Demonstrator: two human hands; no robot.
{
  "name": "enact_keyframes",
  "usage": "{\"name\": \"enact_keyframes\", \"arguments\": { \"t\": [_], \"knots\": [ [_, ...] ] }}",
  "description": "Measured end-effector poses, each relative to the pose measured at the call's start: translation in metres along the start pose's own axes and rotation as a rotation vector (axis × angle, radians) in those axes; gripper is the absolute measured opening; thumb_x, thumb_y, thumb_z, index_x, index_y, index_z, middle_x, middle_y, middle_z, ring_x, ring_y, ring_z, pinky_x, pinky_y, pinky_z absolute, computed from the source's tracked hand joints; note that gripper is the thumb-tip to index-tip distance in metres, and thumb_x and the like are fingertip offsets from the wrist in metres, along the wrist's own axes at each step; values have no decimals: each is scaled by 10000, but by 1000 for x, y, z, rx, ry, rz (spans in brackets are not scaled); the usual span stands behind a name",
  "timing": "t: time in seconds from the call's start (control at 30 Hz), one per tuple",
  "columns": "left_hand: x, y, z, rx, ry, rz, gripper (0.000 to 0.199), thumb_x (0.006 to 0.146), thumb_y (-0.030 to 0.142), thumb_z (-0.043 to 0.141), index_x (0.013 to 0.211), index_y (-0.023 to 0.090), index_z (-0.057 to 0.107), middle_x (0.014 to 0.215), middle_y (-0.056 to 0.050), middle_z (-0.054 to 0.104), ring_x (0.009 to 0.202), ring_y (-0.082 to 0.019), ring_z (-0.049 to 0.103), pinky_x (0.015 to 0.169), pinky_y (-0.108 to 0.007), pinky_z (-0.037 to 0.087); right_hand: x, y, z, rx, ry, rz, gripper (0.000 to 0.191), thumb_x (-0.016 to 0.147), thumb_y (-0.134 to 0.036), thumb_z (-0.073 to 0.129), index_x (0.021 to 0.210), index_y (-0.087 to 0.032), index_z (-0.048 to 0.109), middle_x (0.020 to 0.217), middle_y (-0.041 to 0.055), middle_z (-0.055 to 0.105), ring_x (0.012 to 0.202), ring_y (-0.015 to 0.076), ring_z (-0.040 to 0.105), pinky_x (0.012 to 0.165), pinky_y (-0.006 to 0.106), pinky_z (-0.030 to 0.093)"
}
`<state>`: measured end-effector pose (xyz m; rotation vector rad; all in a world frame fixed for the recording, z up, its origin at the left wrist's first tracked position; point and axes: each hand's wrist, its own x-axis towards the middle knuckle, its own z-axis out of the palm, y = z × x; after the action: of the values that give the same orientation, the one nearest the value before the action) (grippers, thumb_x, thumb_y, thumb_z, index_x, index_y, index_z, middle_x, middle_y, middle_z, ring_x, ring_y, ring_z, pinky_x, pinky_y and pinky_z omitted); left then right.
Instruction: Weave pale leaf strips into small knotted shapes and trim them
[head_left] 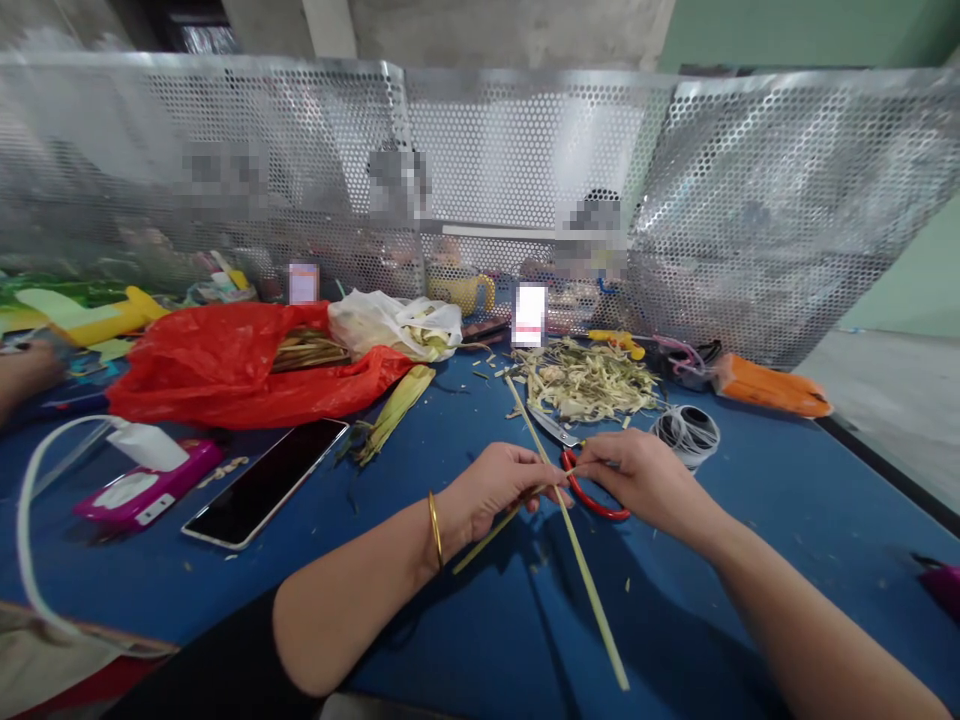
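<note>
Near the table's middle, my left hand (502, 485) is closed in a pinch where two plant strips cross. The longer pale green strip (589, 580) runs slantwise through its fingertips, its wide end toward me. A shorter, darker strip (484, 545) points down and left from beneath the palm. My right hand (649, 480), also closed, pinches a thin strip end just right of the crossing. Red-handled scissors (596, 507) lie on the table beneath and beyond the fingers, blades pointing away to the left. Both hands partly cover them. The strips' exact plant kind cannot be told.
Past the hands lies a heap of pale shavings (592, 380), with a wire spool (688, 437) and orange packet (772, 385) rightward. Leftward are a husk bundle (394, 410), red bag (195, 365), phone (266, 485) and purple power strip (150, 490). Another person's hand (30, 370) shows far left.
</note>
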<state>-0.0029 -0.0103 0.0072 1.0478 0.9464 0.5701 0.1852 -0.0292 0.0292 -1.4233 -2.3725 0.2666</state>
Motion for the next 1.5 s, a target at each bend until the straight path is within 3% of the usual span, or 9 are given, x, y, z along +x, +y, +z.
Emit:
{"name": "enact_keyframes", "arguments": {
  "t": [0.13, 0.23, 0.43, 0.9, 1.0, 1.13, 1.27, 1.4, 1.5],
  "knots": [
    [3, -3, -4, -66, 21, 21, 247, 619, 337, 766, 644, 112, 668, 737, -93, 705, 471, -64, 514, 449, -185, 340, -2, -5, -4, -103, 132, -21, 229, 918, -260, 477, 804, -202, 666, 788, 31, 669, 742, 162, 601, 685, 275, 388],
    [5, -4, -7, -163, 27, 21, 290, 625, 374, 757, 733, 114, 687, 791, -89, 703, 564, -103, 595, 536, -205, 422, -5, -16, -6, -185, 299, -164, 217, 923, -241, 459, 970, -202, 667, 925, 73, 660, 853, 193, 586, 759, 327, 383],
    [7, -6, -6, -281, -42, 63, 212, 565, 210, 753, 741, 102, 700, 695, -44, 650, 603, -95, 564, 589, -197, 422, -10, -39, 19, -430, 89, -446, 189, 911, -144, 433, 936, -164, 619, 824, 59, 631, 782, 187, 544, 756, 357, 340],
    [4, -7, -1, -305, 12, 117, 185, 573, 175, 755, 733, 100, 703, 680, -52, 679, 621, -102, 601, 632, -194, 445, -12, -41, 30, -478, 103, -583, 251, 945, -145, 366, 801, -162, 571, 753, 37, 592, 737, 177, 505, 762, 346, 341],
    [3, -4, -3, -317, 21, 134, 161, 595, 181, 747, 722, 98, 696, 703, -59, 686, 612, -99, 600, 621, -194, 456, -12, -39, 27, -465, 192, -513, 246, 958, -165, 360, 893, -163, 598, 785, 46, 618, 768, 180, 527, 762, 337, 334],
    [2, 3, -5, -351, 45, 137, 173, 682, 251, 702, 774, 105, 700, 746, -77, 701, 633, -125, 631, 670, -242, 497, -9, -31, 20, -472, 357, -177, 254, 950, -339, 432, 911, -156, 605, 806, 68, 631, 748, 198, 541, 696, 324, 310],
    [3, 4, -4, -299, 126, 145, 172, 690, 242, 719, 781, 98, 696, 756, -73, 701, 629, -120, 646, 658, -227, 493, -8, -25, 18, -403, 204, -80, 333, 958, -322, 409, 706, -175, 569, 652, 19, 593, 613, 155, 517, 662, 304, 282],
    [5, 1, 0, -221, 228, 199, 94, 643, 131, 735, 713, 98, 681, 704, -51, 691, 531, -79, 595, 596, -206, 477, -9, -28, 17, -229, 122, -95, 333, 941, -261, 414, 641, -172, 527, 619, 0, 564, 578, 118, 480, 655, 283, 279],
    [4, 1, 0, -196, 225, 194, 92, 655, 146, 730, 721, 103, 684, 707, -54, 691, 523, -80, 591, 583, -206, 475, -7, -25, 12, -7, 51, 16, 362, 923, -320, 436, 597, -178, 501, 575, -20, 522, 541, 105, 439, 602, 264, 287]
  ]
}}
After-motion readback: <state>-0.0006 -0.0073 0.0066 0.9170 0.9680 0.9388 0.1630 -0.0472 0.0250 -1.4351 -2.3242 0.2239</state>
